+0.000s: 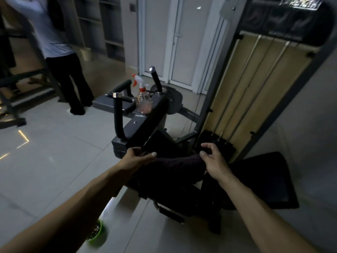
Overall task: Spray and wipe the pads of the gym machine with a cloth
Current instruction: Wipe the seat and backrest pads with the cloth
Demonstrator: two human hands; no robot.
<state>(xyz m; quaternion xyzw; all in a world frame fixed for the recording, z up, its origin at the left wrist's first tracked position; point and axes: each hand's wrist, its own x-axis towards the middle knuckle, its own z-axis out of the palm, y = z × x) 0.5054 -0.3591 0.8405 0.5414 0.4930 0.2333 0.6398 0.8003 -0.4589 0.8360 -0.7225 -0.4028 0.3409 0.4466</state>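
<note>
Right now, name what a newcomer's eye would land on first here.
Both hands in the foreground: the left hand and right hand hold a dark cloth stretched between them over the black pads. Beyond, a clear spray bottle with an orange-and-white trigger stands on the machine's frame. Another person stands at upper left.

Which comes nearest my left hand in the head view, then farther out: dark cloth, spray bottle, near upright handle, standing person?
1. Dark cloth: gripped by the left hand.
2. Near upright handle: just ahead, slightly left.
3. Spray bottle: beyond, on the machine frame.
4. Standing person: far left, background.
</note>
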